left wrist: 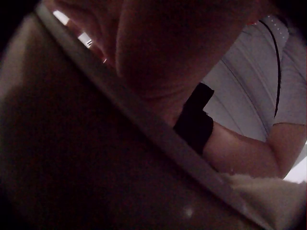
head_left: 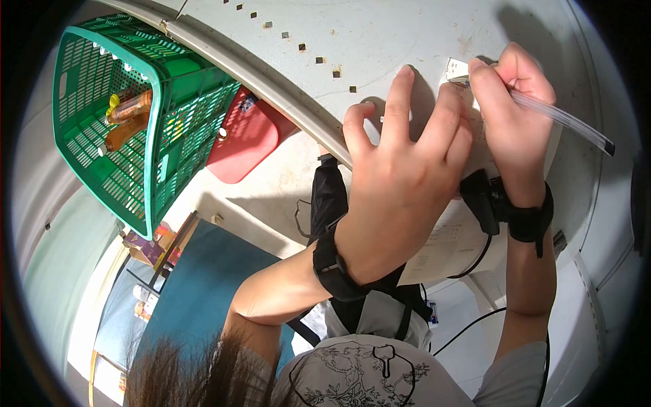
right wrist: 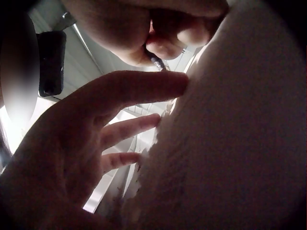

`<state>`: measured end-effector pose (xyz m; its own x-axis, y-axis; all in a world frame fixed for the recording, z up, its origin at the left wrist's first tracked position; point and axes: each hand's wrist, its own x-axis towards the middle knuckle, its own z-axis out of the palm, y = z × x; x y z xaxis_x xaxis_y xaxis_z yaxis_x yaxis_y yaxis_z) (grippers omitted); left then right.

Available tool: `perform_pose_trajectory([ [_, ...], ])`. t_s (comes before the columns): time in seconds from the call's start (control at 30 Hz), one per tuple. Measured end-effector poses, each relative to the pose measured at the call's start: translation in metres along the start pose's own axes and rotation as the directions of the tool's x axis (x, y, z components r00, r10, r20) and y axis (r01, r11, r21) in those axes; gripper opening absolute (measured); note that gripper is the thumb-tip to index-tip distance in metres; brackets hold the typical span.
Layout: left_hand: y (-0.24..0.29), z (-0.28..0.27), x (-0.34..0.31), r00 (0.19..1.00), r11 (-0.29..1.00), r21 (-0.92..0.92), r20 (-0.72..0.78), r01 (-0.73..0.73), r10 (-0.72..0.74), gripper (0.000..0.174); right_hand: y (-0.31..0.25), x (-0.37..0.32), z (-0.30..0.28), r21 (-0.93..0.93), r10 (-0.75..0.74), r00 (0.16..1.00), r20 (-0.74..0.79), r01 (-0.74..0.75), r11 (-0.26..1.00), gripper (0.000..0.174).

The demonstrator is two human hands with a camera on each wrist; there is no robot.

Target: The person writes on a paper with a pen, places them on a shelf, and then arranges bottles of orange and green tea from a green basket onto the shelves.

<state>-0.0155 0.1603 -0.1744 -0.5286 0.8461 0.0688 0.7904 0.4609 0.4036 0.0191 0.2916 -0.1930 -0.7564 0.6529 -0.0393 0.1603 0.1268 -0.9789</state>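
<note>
My right hand [head_left: 517, 129] pinches a pen [head_left: 569, 123] with a clear barrel and a black end, its tip down at a white sheet of paper [head_left: 457, 68]. In the right wrist view, the pen's dark tip section [right wrist: 156, 61] shows between the fingers of that hand. My left hand [head_left: 407, 169] rests with spread fingers on the table and the paper's edge, close beside the pen tip. Beneath both hands, a printed or written page [head_left: 444, 241] reaches toward the table's near edge, partly hidden by the left hand.
A green basket [head_left: 152, 136] with orange bottles [head_left: 129, 112] in it stands left of the table [head_left: 407, 34]. Close to the basket is a red stool-like seat [head_left: 247, 146]. A dark folded umbrella-like item [head_left: 327, 197] hangs by the table edge.
</note>
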Motion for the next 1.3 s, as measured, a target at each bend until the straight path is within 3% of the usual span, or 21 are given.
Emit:
perform_pose_trajectory([
  [0.07,0.000,-0.002,0.000,1.000,1.000,-0.026,0.024,-0.008,0.008,0.041,0.000,0.000,-0.001,-0.010,0.001,1.000,-0.003,-0.001,1.000,0.029],
  [0.13,0.000,-0.006,0.001,0.998,0.999,-0.046,0.058,-0.001,0.004,0.046,-0.003,-0.001,-0.002,0.034,0.100,0.994,-0.054,-0.098,0.995,0.029],
  [0.3,-0.001,-0.006,0.001,0.997,0.998,-0.056,0.072,-0.005,0.009,0.056,-0.003,0.000,-0.002,0.014,0.097,0.995,-0.033,-0.096,0.995,0.029],
  [0.47,-0.001,0.001,-0.001,1.000,0.999,-0.035,0.002,-0.014,0.014,0.040,0.000,0.000,-0.004,-0.024,0.088,0.996,-0.024,-0.089,0.996,0.030],
  [0.67,-0.003,0.005,-0.005,0.998,0.997,-0.063,-0.057,-0.039,0.035,0.034,-0.018,-0.002,-0.015,0.126,0.266,0.962,-0.055,-0.258,0.958,0.025],
  [0.7,-0.004,-0.007,-0.005,0.998,0.993,-0.114,0.051,-0.041,0.047,0.038,-0.022,-0.004,-0.020,0.129,0.233,0.970,-0.074,-0.222,0.966,0.024],
  [0.73,-0.003,-0.007,-0.006,0.999,0.992,-0.117,0.035,-0.035,0.039,0.038,-0.026,-0.006,-0.025,0.133,0.199,0.975,-0.100,-0.185,0.974,0.023],
  [0.8,0.000,-0.002,-0.009,0.999,0.995,-0.094,0.024,0.034,-0.031,0.064,-0.040,-0.011,-0.031,0.123,0.192,0.971,-0.141,-0.176,0.977,0.022],
  [0.9,0.001,-0.001,-0.018,0.998,0.979,-0.199,-0.041,0.034,-0.043,0.063,-0.061,-0.021,-0.033,-0.063,0.133,0.969,-0.210,-0.149,0.987,0.019],
  [0.97,0.000,-0.002,-0.026,0.997,0.966,-0.258,-0.060,0.034,-0.051,0.059,-0.071,-0.031,-0.030,-0.336,0.003,0.976,-0.216,-0.078,0.938,0.015],
  [1.0,-0.001,0.000,-0.029,0.996,0.965,-0.260,-0.075,0.028,-0.049,0.059,-0.073,-0.036,-0.032,-0.342,-0.012,0.977,-0.215,-0.064,0.937,0.015],
  [1.07,-0.002,0.004,-0.031,0.987,0.966,-0.258,-0.151,0.006,-0.047,0.054,-0.071,-0.048,-0.043,-0.516,-0.077,0.996,-0.048,0.041,0.855,0.017],
  [1.1,-0.004,0.006,-0.032,0.981,0.970,-0.244,-0.191,-0.024,-0.023,0.050,-0.075,-0.057,-0.047,-0.616,-0.010,0.999,-0.038,-0.015,0.787,0.021],
  [1.23,-0.007,0.010,-0.037,0.971,0.936,-0.343,-0.238,-0.076,-0.008,0.048,-0.086,-0.093,-0.059,-0.676,0.017,1.000,0.000,-0.013,0.737,0.020],
  [1.3,-0.003,0.008,-0.038,0.958,0.945,-0.325,-0.281,-0.036,-0.060,0.049,-0.095,-0.114,-0.061,-0.626,0.155,0.980,-0.127,-0.201,0.754,0.023],
])
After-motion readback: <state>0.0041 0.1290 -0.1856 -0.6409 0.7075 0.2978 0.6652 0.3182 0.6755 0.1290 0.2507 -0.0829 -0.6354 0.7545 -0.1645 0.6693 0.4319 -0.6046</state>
